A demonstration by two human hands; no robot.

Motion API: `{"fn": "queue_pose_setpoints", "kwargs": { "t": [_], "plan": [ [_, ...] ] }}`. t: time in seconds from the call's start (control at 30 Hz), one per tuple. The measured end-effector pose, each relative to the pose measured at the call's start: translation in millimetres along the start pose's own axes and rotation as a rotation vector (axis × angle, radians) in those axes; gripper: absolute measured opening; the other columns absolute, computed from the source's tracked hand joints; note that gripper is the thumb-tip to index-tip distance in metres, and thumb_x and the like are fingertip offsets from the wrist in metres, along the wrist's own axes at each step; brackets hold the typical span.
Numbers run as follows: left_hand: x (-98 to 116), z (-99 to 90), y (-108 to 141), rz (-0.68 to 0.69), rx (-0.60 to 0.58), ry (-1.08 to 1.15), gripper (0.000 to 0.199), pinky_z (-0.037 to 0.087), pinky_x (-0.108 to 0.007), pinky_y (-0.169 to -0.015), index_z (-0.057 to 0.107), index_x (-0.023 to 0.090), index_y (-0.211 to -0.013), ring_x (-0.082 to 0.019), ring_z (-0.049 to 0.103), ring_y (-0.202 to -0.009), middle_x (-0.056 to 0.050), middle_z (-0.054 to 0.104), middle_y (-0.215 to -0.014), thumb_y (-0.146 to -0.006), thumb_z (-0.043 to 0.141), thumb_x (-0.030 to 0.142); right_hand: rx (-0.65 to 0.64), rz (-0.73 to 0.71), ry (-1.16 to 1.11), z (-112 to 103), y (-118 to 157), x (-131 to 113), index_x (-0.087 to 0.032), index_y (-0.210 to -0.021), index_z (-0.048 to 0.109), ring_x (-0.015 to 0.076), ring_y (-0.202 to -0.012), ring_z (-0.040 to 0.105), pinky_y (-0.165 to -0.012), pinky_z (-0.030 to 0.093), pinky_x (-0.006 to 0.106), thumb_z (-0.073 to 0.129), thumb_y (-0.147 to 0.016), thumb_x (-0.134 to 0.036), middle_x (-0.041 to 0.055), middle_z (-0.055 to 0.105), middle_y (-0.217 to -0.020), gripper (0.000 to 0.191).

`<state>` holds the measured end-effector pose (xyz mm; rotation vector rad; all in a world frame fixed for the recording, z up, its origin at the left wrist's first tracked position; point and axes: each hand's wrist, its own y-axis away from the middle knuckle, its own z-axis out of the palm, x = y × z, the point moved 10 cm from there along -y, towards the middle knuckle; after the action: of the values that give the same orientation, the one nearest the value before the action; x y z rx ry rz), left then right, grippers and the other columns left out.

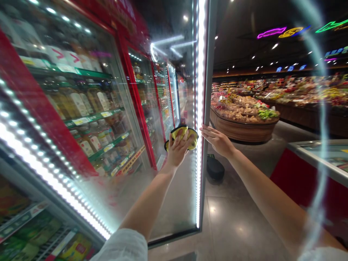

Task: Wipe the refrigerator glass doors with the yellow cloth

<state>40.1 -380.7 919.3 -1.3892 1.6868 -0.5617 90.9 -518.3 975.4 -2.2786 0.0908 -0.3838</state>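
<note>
A glass door (174,203) with a bright strip of lights along its edge stands swung open from a refrigerated cabinet. My left hand (178,146) presses a yellow cloth with dark edging (192,139) against the glass, fingers bent over it. At the door's outer edge, just to the right of the cloth, my right hand (214,138) rests with its fingertips on the frame, fingers extended and holding nothing. Part of the cloth is hidden beneath my left hand.
Bottles (99,99) line cabinet shelves at the left. Packaged goods (77,246) lie at lower left. A black object (215,168) is on the floor beyond the door. A wooden produce stand (244,127) and red-sided freezer (290,177) are at the right.
</note>
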Motion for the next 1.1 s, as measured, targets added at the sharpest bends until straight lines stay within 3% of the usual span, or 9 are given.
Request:
{"fn": "queue_pose_setpoints", "kwargs": {
  "t": [0.1, 0.23, 0.37, 0.47, 0.6, 0.7, 0.87, 0.97, 1.1],
  "plan": [
    [1.7, 4.1, -11.0, -0.075, 0.017, -0.007, 0.071, 0.011, -0.072, -0.125, 0.038, 0.032, -0.157, -0.034, 0.023, -0.157, -0.006, 0.039, -0.163, -0.092, 0.064, 0.021, 0.014, 0.007, -0.007, 0.6, 0.6, 0.0, -0.019, -0.138, 0.064, 0.0195, -0.146, 0.046, -0.121, 0.046, 0.043, 0.039, -0.102, -0.006, 0.0083, 0.062, -0.146, 0.046],
    [36.0, 33.0, 51.4, 0.113, -0.071, 0.004, 0.056, 0.011, -0.066, -0.127, 0.051, 0.032, -0.149, -0.029, 0.038, -0.151, -0.004, 0.05, -0.157, -0.096, 0.055, 0.015, 0.001, 0.042, -0.029, 9.5, 8.5, 1.7, -0.022, -0.143, 0.06, 0.0211, -0.149, 0.042, -0.123, 0.043, 0.046, 0.041, -0.1, -0.004, 0.0076, 0.057, -0.151, 0.05],
    [49.5, 47.1, 109.8, 0.252, -0.146, 0.049, 0.049, 0.018, -0.035, -0.129, 0.065, 0.043, -0.13, -0.009, 0.056, -0.136, 0.012, 0.068, -0.137, -0.098, 0.049, 0.01, -0.027, 0.063, -0.001, 24.4, 25.2, -1.3, -0.023, -0.144, 0.06, 0.0227, -0.151, 0.038, -0.124, 0.041, 0.05, 0.042, -0.1, -0.005, 0.0078, 0.053, -0.154, 0.05],
    [38.5, 48.8, 95.9, 0.244, -0.18, 0.063, 0.055, 0.017, -0.037, -0.129, 0.056, 0.046, -0.14, -0.008, 0.049, -0.142, 0.012, 0.063, -0.144, -0.099, 0.045, 0.01, -0.055, 0.056, 0.032, 35.0, 36.0, -8.4, -0.024, -0.139, 0.064, 0.0232, -0.149, 0.041, -0.126, 0.037, 0.053, 0.047, -0.1, -0.006, 0.0067, 0.054, -0.153, 0.046],
    [23.3, 53.8, 61.6, 0.106, -0.178, 0.046, 0.064, 0.009, -0.063, -0.128, 0.036, 0.04, -0.156, -0.023, 0.028, -0.155, 0.001, 0.043, -0.162, -0.099, 0.045, 0.013, -0.095, 0.053, 0.062, 46.5, 40.4, -18.1, -0.025, -0.133, 0.068, 0.0216, -0.147, 0.045, -0.128, 0.034, 0.051, 0.047, -0.1, -0.007, 0.0049, 0.058, -0.149, 0.043],
    [37.4, 58.7, 79.5, 0.123, -0.183, 0.069, 0.064, 0.013, -0.062, -0.129, 0.041, 0.038, -0.154, -0.024, 0.035, -0.153, 0.0, 0.047, -0.16, -0.097, 0.047, 0.01, -0.122, 0.05, 0.086, 54.2, 42.1, -23.8, -0.022, -0.13, 0.07, 0.0213, -0.146, 0.046, -0.127, 0.035, 0.049, 0.045, -0.102, -0.009, 0.005, 0.059, -0.147, 0.039],
    [55.0, 61.4, 127.9, 0.244, -0.222, 0.133, 0.056, 0.025, -0.037, -0.129, 0.062, 0.04, -0.136, -0.01, 0.058, -0.134, 0.007, 0.067, -0.14, -0.095, 0.046, 0.005, -0.146, 0.041, 0.142, 64.0, 54.7, -33.6, -0.022, -0.133, 0.067, 0.0217, -0.145, 0.046, -0.128, 0.034, 0.049, 0.045, -0.102, -0.009, 0.0046, 0.056, -0.15, 0.04],
    [36.5, 58.3, 120.5, 0.223, -0.226, 0.136, 0.058, 0.022, -0.044, -0.129, 0.055, 0.043, -0.142, -0.011, 0.049, -0.143, 0.008, 0.06, -0.148, -0.098, 0.043, 0.008, -0.156, 0.049, 0.144, 68.3, 62.6, -39.0, -0.024, -0.135, 0.066, 0.0217, -0.146, 0.046, -0.129, 0.032, 0.05, 0.047, -0.101, -0.009, 0.0031, 0.055, -0.151, 0.042],
    [0.7, 50.5, 116.1, -0.016, -0.21, 0.126, 0.059, 0.006, -0.064, -0.127, 0.044, 0.04, -0.153, -0.025, 0.035, -0.153, 0.001, 0.047, -0.159, -0.1, 0.043, 0.014, -0.144, 0.095, 0.149, 72.3, 69.0, -41.4, -0.025, -0.139, 0.063, 0.0214, -0.146, 0.045, -0.129, 0.032, 0.051, 0.046, -0.101, -0.009, 0.0025, 0.053, -0.153, 0.044]
  ]
}}
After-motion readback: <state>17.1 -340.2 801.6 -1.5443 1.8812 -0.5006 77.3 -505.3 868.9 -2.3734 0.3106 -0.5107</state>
